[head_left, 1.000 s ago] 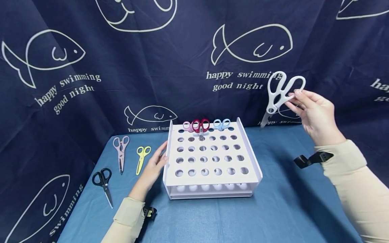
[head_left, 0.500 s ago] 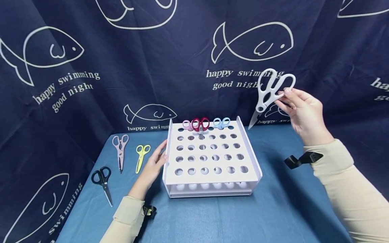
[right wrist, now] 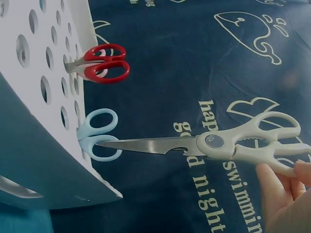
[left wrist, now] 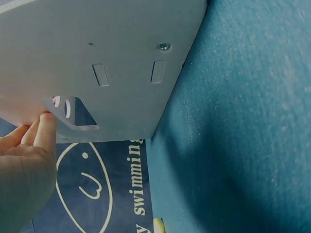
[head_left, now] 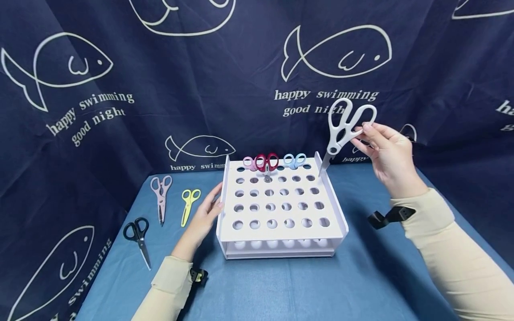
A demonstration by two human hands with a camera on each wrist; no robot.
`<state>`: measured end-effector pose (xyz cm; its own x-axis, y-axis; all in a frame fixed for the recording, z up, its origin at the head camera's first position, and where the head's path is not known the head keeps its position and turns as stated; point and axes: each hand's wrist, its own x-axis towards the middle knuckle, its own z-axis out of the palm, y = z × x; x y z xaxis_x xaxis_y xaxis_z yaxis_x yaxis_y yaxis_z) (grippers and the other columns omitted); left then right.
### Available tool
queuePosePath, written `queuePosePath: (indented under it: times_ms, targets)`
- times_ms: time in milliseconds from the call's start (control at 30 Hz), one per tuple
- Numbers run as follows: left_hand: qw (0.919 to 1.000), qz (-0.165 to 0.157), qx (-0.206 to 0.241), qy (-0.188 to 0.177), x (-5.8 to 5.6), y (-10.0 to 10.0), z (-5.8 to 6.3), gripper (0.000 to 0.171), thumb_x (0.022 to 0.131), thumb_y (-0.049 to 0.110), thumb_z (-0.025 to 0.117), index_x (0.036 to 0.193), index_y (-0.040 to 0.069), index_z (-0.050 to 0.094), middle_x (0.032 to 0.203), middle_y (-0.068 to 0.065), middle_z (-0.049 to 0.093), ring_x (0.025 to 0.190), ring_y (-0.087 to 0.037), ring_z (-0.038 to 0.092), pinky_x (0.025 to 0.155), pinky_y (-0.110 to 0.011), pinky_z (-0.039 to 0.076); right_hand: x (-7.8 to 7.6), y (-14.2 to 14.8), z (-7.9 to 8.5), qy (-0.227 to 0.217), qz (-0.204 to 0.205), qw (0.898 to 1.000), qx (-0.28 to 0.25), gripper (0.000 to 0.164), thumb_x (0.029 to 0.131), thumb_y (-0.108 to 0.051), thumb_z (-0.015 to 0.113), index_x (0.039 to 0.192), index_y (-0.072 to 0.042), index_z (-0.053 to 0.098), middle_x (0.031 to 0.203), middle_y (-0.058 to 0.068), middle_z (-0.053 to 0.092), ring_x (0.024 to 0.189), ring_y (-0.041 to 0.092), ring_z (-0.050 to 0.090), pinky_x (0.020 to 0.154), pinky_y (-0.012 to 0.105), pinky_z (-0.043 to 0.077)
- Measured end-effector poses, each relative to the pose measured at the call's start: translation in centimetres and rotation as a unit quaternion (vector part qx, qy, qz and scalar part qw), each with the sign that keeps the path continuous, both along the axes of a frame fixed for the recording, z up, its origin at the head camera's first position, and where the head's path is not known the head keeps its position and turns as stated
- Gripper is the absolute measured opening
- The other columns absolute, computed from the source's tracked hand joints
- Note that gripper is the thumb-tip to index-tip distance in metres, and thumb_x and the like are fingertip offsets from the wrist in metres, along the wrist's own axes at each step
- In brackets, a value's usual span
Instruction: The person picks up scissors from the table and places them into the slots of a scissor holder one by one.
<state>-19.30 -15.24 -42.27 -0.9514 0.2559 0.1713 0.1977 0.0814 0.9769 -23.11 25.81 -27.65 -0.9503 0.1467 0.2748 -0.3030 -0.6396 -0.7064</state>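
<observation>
My right hand (head_left: 395, 158) pinches white-handled kitchen scissors (head_left: 341, 129) by one handle loop, blades pointing down and left. In the head view their tip overlaps the back right side of a white rack (head_left: 281, 232) with rows of round holes. My left hand (head_left: 204, 216) rests its fingers against the rack's left side panel, near the cutout seen in the left wrist view. Pink scissors (head_left: 248, 163) and light blue scissors (head_left: 295, 161) stand in the back row of holes, handles up. Red scissors (head_left: 267, 162) stand between them, with their blades in the second row.
On the blue cloth (head_left: 277, 290) left of the rack lie pale pink scissors (head_left: 161, 196), yellow scissors (head_left: 189, 206) and black scissors (head_left: 138, 238). A dark blue curtain (head_left: 249, 89) with white fish drawings hangs behind the rack.
My right hand has carried the white scissors leftward, from well right of the rack to its back right corner, their tip now lower. My left hand has stayed at the rack's side.
</observation>
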Motion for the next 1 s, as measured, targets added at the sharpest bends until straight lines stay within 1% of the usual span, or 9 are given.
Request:
queuePosePath:
  times_ms: [100,200,533,800,1000]
  targets:
    - [0.9999,-0.006,0.011,0.009,0.0,0.0,0.0,0.055,0.103,0.013,0.043,0.154,0.007,0.023,0.159,-0.015,0.023,0.145,-0.032,0.028,0.107,-0.016,0.037,0.1,-0.3,-0.3,-0.003,-0.003,1.0,0.018,0.01,0.086,0.01,0.063,0.091,0.008,0.072,0.083,0.017,0.073,0.076,0.022,0.072,0.077,0.036,0.06]
    - [0.9997,-0.008,0.021,0.01,-0.1,0.0,0.0,0.056,0.102,0.011,0.043,0.154,0.006,0.022,0.159,-0.017,0.023,0.145,-0.033,0.027,0.103,-0.01,0.038,0.1,-0.5,-0.7,-0.009,-0.003,0.999,0.032,0.01,0.086,0.009,0.064,0.091,0.007,0.072,0.083,0.016,0.074,0.076,0.021,0.072,0.077,0.036,0.06]
    - [0.9997,-0.009,0.023,0.007,-0.1,0.1,-0.1,0.056,0.102,0.011,0.043,0.154,0.005,0.022,0.159,-0.017,0.022,0.145,-0.033,0.027,0.102,-0.01,0.039,0.2,-0.9,-1.9,-0.022,0.003,0.998,0.05,0.011,0.087,0.007,0.064,0.092,0.005,0.073,0.082,0.014,0.073,0.077,0.019,0.071,0.078,0.034,0.06]
    - [0.9997,-0.01,0.023,0.007,0.0,0.0,-0.1,0.056,0.102,0.011,0.043,0.154,0.006,0.021,0.159,-0.016,0.023,0.145,-0.033,0.027,0.102,-0.01,0.039,0.5,-1.3,-2.9,-0.024,-0.006,0.995,0.095,0.011,0.088,0.004,0.065,0.095,0.004,0.073,0.084,0.012,0.073,0.081,0.017,0.071,0.079,0.033,0.06]
    - [0.9997,-0.009,0.019,0.008,0.0,0.0,-0.1,0.056,0.102,0.013,0.043,0.154,0.007,0.022,0.159,-0.016,0.023,0.145,-0.033,0.028,0.102,-0.011,0.039,0.5,-1.5,-3.4,-0.026,-0.011,0.994,0.11,0.012,0.088,0.004,0.064,0.096,0.003,0.073,0.086,0.011,0.073,0.084,0.016,0.072,0.08,0.033,0.059]
